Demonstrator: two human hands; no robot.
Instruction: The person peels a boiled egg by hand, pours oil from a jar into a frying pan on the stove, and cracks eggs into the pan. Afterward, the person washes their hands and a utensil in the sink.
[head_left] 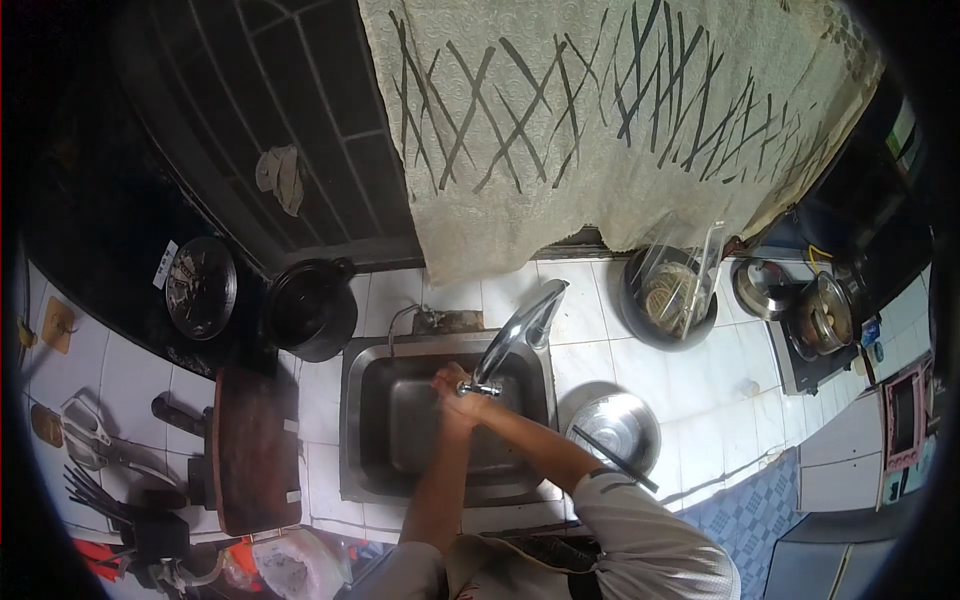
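Both hands are together over the steel sink (pixel 405 440), beneath the spout of the curved chrome faucet (pixel 520 325). My left hand (pixel 452 402) and my right hand (pixel 466 388) touch each other, and the faucet's tip partly covers them. Which fingers belong to which hand is hard to make out. The fingers look small and blurred, and no object shows between them. Both forearms reach up from the bottom of the view, over the sink's front edge.
Left of the sink are a wooden cutting board (pixel 257 450), a black pot (pixel 312 310) and utensils. To the right are a metal bowl (pixel 613 432), a dark pan (pixel 668 300) and a stove (pixel 800 355). A patterned curtain (pixel 600 120) hangs behind.
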